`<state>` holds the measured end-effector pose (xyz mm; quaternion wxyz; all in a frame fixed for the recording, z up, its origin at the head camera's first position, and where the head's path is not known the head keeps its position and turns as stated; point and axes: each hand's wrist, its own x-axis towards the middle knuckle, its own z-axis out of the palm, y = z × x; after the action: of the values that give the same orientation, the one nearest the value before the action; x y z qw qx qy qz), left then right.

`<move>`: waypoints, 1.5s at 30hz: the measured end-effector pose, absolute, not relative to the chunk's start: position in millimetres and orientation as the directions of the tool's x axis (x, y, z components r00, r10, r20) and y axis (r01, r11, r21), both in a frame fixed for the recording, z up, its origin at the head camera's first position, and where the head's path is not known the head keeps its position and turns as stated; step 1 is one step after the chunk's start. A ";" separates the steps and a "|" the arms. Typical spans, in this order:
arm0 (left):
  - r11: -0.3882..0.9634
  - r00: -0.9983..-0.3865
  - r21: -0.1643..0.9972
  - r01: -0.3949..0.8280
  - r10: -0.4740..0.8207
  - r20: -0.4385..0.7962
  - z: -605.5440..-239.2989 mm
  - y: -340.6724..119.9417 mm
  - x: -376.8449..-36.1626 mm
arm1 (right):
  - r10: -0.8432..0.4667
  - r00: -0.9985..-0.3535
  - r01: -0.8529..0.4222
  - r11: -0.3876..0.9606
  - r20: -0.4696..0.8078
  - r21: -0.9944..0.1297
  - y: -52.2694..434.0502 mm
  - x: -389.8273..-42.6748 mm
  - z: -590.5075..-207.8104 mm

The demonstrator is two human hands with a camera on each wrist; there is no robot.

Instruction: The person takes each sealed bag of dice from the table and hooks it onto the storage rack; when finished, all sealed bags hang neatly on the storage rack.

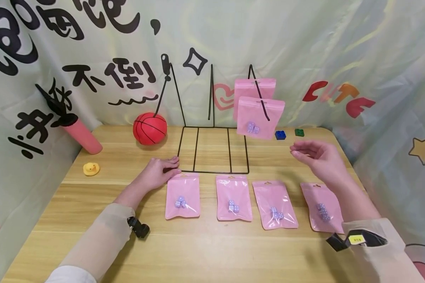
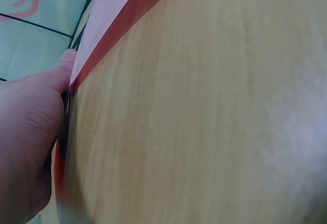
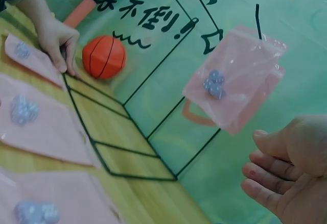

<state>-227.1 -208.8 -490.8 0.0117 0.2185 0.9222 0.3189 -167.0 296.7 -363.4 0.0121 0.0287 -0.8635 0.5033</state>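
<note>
A black wire rack [image 1: 212, 149] was seen standing at the back of the wooden table [image 1: 212, 251], with two pink pouches [image 1: 260, 118] hung on its right-hand hook, one in front of the other; small pale purple dice [image 1: 253, 127] were held inside the front pouch. Behind the rack, to its left, a small orange basketball [image 1: 150, 128] was set, with a pink cylinder [image 1: 82, 135] leaned against the printed backdrop [image 1: 304, 47] and a yellow rubber duck [image 1: 91, 169] placed near the left edge. A blue block [image 1: 280, 135] and a green block [image 1: 299, 132] were laid to the right of the hung pouches.

Four more pink pouches were laid flat in a row in front of the rack, each with a few dice inside. The left hand [image 1: 159, 173] was rested on the table at the rack's front left corner, its fingers laid fairly straight and touching the top edge of the leftmost pouch [image 1: 182, 196]. The right hand [image 1: 318, 157] was held above the table, well apart from the rack, fingers relaxed and slightly spread, nothing gripped, over the rightmost pouch [image 1: 322, 212]
</note>
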 end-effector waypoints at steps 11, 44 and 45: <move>0.712 -0.910 0.587 0.384 0.400 0.110 -491.9 -208.7 -226.7 | -0.071 -0.997 -0.072 0.607 0.037 -0.792 331.2 -139.3 -385.3; 0.674 -0.892 0.604 0.425 0.425 0.153 -490.3 -208.4 -227.0 | 0.141 -0.961 0.254 0.795 -0.238 -0.551 408.4 -97.3 -439.8; 0.674 -0.893 0.605 0.424 0.424 0.152 -490.5 -208.6 -227.4 | 0.153 -0.959 0.263 0.796 -0.239 -0.546 408.7 -97.5 -439.8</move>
<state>-227.4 -208.6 -490.5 0.0004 0.2318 0.9149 0.3305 -97.5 408.7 -439.8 -0.0915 -0.1105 -0.9431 0.3000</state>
